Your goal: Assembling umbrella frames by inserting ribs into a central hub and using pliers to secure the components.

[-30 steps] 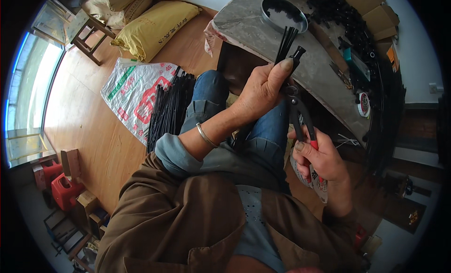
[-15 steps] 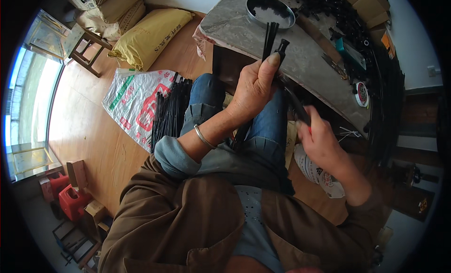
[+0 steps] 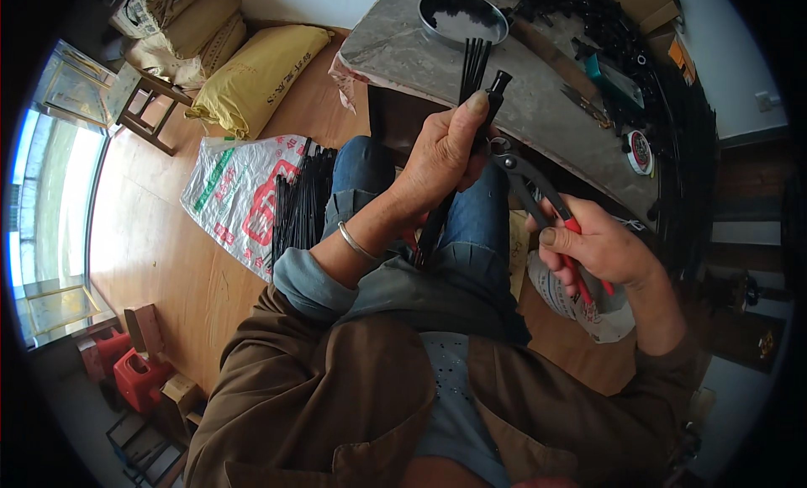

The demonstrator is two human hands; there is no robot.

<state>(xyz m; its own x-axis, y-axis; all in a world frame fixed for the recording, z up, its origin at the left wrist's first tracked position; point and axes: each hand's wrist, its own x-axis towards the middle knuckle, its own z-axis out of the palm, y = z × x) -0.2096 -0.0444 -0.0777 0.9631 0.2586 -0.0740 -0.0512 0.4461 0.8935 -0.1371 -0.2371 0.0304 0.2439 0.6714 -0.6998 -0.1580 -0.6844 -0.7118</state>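
My left hand (image 3: 435,156) is closed around a bunch of thin black rods (image 3: 475,68) that stand up out of the fist. Beside them, in the same grip, a thicker black tube-shaped piece (image 3: 498,86) with a flared end leans to the right. My right hand (image 3: 598,242) holds pliers (image 3: 536,184) with dark jaws and red-covered handles, spread a little apart. The plier jaws are close beside the left fist, near the tube-shaped piece; whether they touch it I cannot tell. More black rods (image 3: 304,198) lie on a printed white sack (image 3: 231,189) left of my knees.
The grey table (image 3: 378,38) ahead bears a round metal pan (image 3: 423,19) with small black pieces, a heap of black parts (image 3: 580,9), a green box (image 3: 616,83) and a round tin (image 3: 639,152). A yellow sack (image 3: 261,76) and stool (image 3: 139,101) stand left.
The pliers have swung up, their handles have parted, and the jaws now show beside my left fist. My left hand has shifted slightly left, still gripping the rods and tube-shaped piece.
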